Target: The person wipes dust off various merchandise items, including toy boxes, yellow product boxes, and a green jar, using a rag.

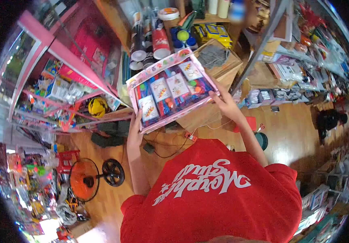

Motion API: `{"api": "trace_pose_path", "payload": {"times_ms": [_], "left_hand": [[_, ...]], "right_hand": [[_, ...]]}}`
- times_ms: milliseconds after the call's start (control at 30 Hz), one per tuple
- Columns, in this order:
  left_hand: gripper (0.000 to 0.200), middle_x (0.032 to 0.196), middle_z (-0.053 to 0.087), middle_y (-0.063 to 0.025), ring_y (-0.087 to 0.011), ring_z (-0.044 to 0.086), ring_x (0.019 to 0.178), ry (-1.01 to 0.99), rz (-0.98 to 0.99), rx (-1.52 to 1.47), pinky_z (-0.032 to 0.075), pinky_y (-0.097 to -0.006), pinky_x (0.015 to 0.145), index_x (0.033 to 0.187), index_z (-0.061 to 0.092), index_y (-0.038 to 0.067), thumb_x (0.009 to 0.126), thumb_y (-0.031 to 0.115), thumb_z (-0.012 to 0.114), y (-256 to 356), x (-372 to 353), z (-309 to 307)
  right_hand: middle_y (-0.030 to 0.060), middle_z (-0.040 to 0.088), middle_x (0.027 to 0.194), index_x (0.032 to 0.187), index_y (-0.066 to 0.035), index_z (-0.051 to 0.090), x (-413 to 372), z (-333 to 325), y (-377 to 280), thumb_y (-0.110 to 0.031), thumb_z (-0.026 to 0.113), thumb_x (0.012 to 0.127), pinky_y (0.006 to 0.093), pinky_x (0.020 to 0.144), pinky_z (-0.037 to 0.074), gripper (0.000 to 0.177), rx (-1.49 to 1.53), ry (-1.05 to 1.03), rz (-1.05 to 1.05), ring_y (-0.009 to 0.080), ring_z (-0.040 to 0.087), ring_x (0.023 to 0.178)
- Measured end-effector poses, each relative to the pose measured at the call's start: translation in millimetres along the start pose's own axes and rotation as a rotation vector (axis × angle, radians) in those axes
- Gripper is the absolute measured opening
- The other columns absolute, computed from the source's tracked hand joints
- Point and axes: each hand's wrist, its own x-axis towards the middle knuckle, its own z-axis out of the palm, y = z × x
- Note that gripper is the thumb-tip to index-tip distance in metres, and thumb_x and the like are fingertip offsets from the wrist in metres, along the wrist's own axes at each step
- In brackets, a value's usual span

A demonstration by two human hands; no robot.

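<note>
Pinching left end of pink-edged box (158,68) with left hand (134,125), right end with right hand (225,104). Holding it slanted between both, ahead of red shirt (227,202); showing four white cards (178,85) inside.

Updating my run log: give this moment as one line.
left hand: holding pink box; right hand: holding opposite side; inside: white cards

Orange fan (79,178) near red stool (66,158); yellow ball (97,107).

Near, your red shirt (215,202) shows “Stud” in white — the longer word unclear; print on the pink box (161,69), illegible.
</note>
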Motion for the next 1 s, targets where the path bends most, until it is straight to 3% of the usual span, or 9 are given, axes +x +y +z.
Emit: {"api": "trace_pose_path", "payload": {"times_ms": [233,333,400,500,567,667,800,900,1000], "left_hand": [[0.041,0.128,0.049,-0.0077,-0.019,0.046,0.121,0.013,0.431,0.084,0.035,-0.0303,0.1,0.125,0.047,0.0,0.088,0.016,0.056,-30,-24,-12],[0.049,0.125,0.051,-0.0101,-0.0199,0.052,0.114,0.188,-0.039,-0.37,0.038,-0.0321,0.097,0.129,0.042,-0.002,0.086,0.016,0.056,-6,-44,-12],[0.05,0.124,0.051,-0.0105,-0.0201,0.053,0.112,0.2,-0.021,-0.317,0.04,-0.0328,0.095,0.131,0.04,-0.002,0.086,0.016,0.055,11,-55,-19],[0.052,0.122,0.053,-0.0098,-0.0199,0.054,0.11,0.212,0.017,-0.331,0.042,-0.0341,0.093,0.132,0.037,-0.002,0.087,0.018,0.054,16,-82,-26],[0.052,0.121,0.053,-0.0095,-0.02,0.055,0.109,0.237,-0.023,-0.339,0.043,-0.0349,0.092,0.133,0.037,-0.001,0.088,0.019,0.053,3,-95,-49],[0.045,0.119,0.054,-0.0094,-0.0201,0.055,0.107,0.373,-0.024,-0.38,0.043,-0.0364,0.09,0.125,0.045,-0.001,0.088,0.024,0.054,20,-131,-39],[0.041,0.117,0.055,-0.0097,-0.021,0.054,0.109,0.468,0.025,-0.41,0.042,-0.0369,0.092,0.119,0.05,0.0,0.088,0.026,0.055,12,-160,-60],[0.044,0.115,0.057,-0.0111,-0.0227,0.055,0.107,0.594,0.127,-0.305,0.042,-0.0375,0.092,0.12,0.05,-0.001,0.086,0.027,0.056,-3,-172,-65],[0.049,0.112,0.059,-0.013,-0.0243,0.059,0.1,0.619,0.048,-0.447,0.047,-0.0372,0.085,0.118,0.05,-0.003,0.084,0.031,0.059,-3,-166,-69]], "right_hand": [[0.0171,0.036,0.141,0.144,-0.003,0.022,-21,1,-21,-0.026,0.048,0.096,0.0353,0.099,0.037,0.059,-0.13,-0.074,0.04,0.0236,0.042,0.123],[0.0204,0.033,0.142,0.142,0.001,0.024,-30,-8,-21,-0.028,0.049,0.096,0.0375,0.105,0.031,0.06,-0.138,-0.106,0.063,0.0283,0.038,0.129],[0.0225,0.032,0.143,0.14,0.003,0.026,-21,-9,-28,-0.029,0.051,0.094,0.038,0.108,0.027,0.061,-0.012,-0.097,0.153,0.0308,0.033,0.132],[0.02,0.033,0.143,0.141,-0.005,0.032,17,-26,-16,-0.03,0.055,0.092,0.037,0.106,0.028,0.06,-0.347,0.034,-0.131,0.0279,0.037,0.129],[0.0235,0.035,0.139,0.137,-0.005,0.038,57,-34,2,-0.032,0.062,0.086,0.0386,0.104,0.032,0.063,-0.584,0.162,-0.297,0.0363,0.039,0.126],[0.0268,0.034,0.138,0.138,-0.012,0.038,116,-41,34,-0.033,0.066,0.082,0.0517,0.104,0.03,0.066,-0.651,0.278,-0.306,0.0464,0.033,0.127],[0.0239,0.039,0.133,0.131,-0.013,0.047,152,-38,66,-0.035,0.071,0.075,0.0611,0.099,0.028,0.065,-1.076,0.351,-0.203,0.0446,0.035,0.123],[0.0226,0.043,0.132,0.119,-0.01,0.056,161,-40,90,-0.026,0.068,0.077,0.055,0.098,0.033,0.047,-1.215,0.196,-0.128,0.0427,0.042,0.118],[0.0254,0.054,0.113,0.107,-0.001,0.057,160,-50,79,-0.007,0.059,0.078,0.0435,0.091,0.041,0.029,-0.887,0.044,-0.059,0.0391,0.052,0.107]]}}
